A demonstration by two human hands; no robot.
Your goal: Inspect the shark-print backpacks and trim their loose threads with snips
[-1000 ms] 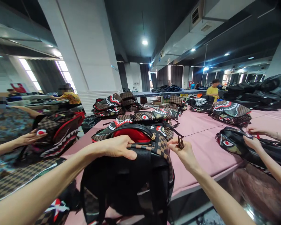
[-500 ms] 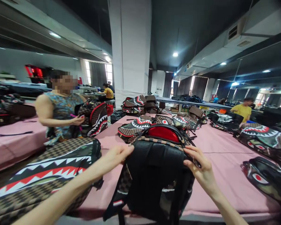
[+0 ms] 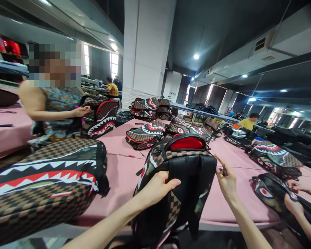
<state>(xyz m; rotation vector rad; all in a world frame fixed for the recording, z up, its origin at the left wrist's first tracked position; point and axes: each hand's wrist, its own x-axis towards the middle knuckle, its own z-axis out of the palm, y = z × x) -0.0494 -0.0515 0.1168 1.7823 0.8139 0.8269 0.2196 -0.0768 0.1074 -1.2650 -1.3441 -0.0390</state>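
Observation:
A black backpack [image 3: 189,183] with brown checkered trim and a red opening under its top handle stands upright at the near table edge, its strap side facing me. My left hand [image 3: 160,186] lies against the left part of that side, thumb stretched out to the right over the black padding. Just off the backpack's upper right edge is my right hand [image 3: 226,176], its index finger pointing up and the other fingers curled around something small and dark that I cannot make out.
A large checkered shark-mouth backpack [image 3: 67,173] lies at the left on the pink table [image 3: 119,173]. More backpacks [image 3: 147,133] are piled farther back. One person [image 3: 62,100] handles a backpack at the left; another person's hands [image 3: 295,204] work on a backpack at the right.
The backpack has turned, showing more of its left side. My left hand moved from its upper left corner onto the back padding. My right hand came off the upper right edge.

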